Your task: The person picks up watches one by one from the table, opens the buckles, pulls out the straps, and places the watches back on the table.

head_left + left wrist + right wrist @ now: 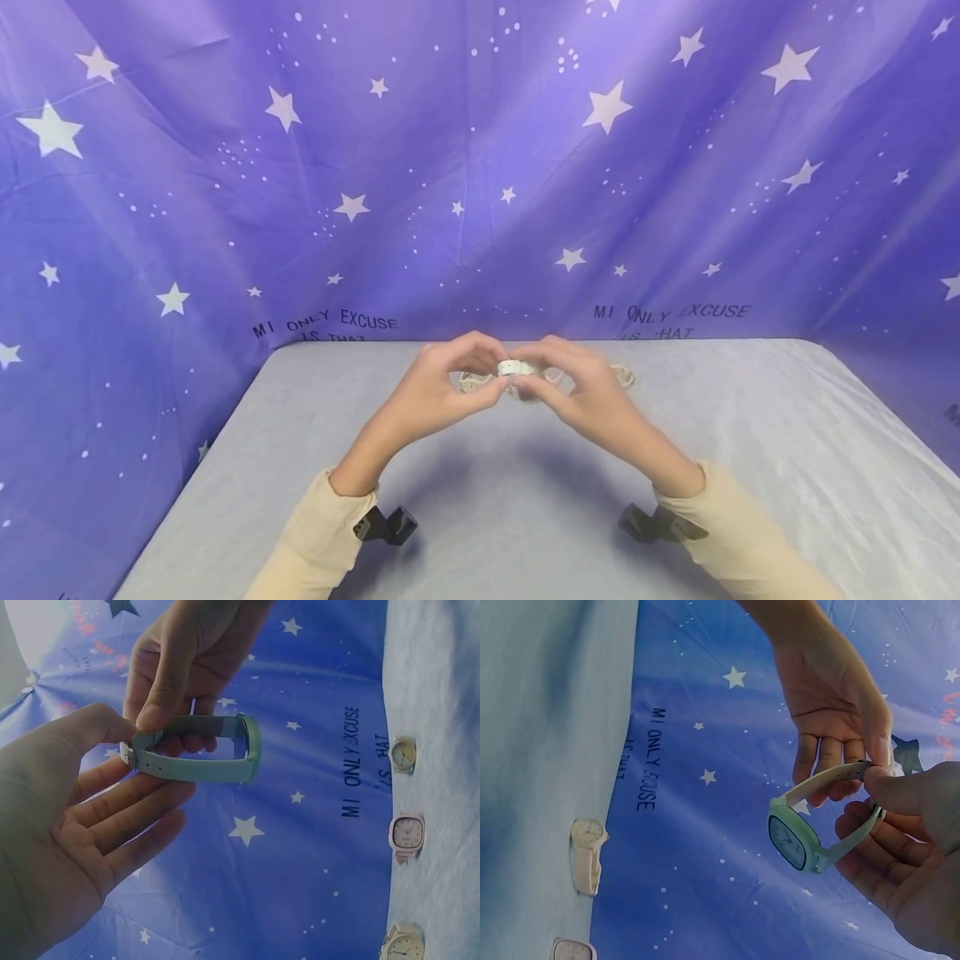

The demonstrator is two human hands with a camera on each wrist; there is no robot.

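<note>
A pale green wristwatch (516, 367) is up in the air between both hands, over the far part of the table. In the right wrist view its squarish dial (788, 840) faces outward and the strap bends into a loop. My left hand (450, 375) pinches the strap near the buckle (129, 754) with thumb and index finger, its other fingers spread. Opposite it, my right hand (581, 382) pinches the strap's ends between thumb and fingers. The fingertips of the two hands meet there and partly hide the buckle, so whether it is fastened I cannot tell.
Several other watches lie along the far side of the grey-covered table (495, 517), among them a pink square one (407, 831) and a cream round one (589, 834). Close behind the table hangs a purple star-printed cloth (465, 150).
</note>
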